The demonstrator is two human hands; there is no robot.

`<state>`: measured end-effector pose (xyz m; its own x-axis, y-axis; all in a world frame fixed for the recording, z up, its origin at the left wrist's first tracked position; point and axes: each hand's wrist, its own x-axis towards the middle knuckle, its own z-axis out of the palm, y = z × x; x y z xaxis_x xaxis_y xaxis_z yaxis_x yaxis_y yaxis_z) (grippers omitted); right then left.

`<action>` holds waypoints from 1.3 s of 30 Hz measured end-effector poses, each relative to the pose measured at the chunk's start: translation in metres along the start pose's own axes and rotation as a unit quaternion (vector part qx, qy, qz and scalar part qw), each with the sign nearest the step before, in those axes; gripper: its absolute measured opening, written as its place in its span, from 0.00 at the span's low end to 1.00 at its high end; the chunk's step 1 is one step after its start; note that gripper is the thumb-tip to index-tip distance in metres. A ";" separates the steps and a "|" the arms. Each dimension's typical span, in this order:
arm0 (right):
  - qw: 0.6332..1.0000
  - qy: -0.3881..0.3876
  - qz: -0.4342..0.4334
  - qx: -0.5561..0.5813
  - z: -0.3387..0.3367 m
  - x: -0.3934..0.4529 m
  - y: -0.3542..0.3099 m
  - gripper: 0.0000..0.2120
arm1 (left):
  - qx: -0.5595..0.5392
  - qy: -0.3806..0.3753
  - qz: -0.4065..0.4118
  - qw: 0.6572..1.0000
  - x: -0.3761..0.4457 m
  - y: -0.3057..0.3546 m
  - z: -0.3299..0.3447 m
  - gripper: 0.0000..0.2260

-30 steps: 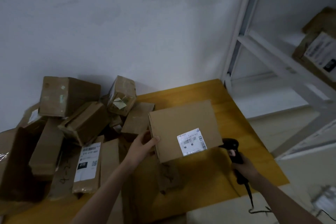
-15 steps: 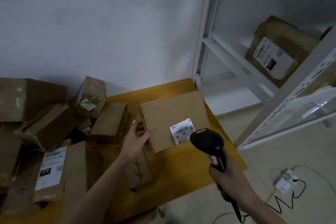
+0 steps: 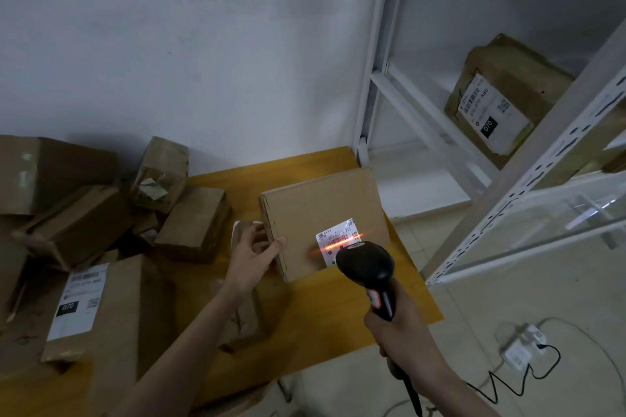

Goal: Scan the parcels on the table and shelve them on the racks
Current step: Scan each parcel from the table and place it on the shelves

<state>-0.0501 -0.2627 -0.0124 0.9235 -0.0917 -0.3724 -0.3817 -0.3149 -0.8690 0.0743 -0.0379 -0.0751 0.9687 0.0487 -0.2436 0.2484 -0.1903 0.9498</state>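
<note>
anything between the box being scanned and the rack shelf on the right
Nothing visible does. The box, held by the left hand, sits at the table's right end beside the rack. One parcel already sits on that shelf, with bare shelf nearer the box.

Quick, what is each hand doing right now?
Left hand: grips the flat brown cardboard parcel by its edge.
Right hand: fingers curled round the black handheld barcode scanner.

Left hand reaches forward from lower left, forearm bare, fingers curled round the left edge of the box, thumb on its top face. Right hand at lower right, fist closed round the scanner handle, wrist raised, forearm running off the bottom right corner.
</note>
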 end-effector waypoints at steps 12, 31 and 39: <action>0.996 0.053 0.051 0.058 -0.042 0.039 0.051 0.13 | -0.015 0.049 -0.036 0.998 -0.025 -0.007 0.005 0.25; 0.979 -0.097 0.166 -0.071 -0.022 0.205 0.142 0.11 | -0.070 0.154 -0.093 0.981 -0.150 0.003 0.011 0.22; 0.998 0.000 -0.020 0.057 -0.078 0.136 0.090 0.24 | -0.060 0.069 -0.083 0.992 -0.150 0.009 0.028 0.28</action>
<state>0.0438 -0.3771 -0.1153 0.9378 -0.0805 -0.3377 -0.3472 -0.2091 -0.9142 -0.0687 -0.0746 -0.0355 0.9028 0.2049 -0.3781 0.3955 -0.0500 0.9171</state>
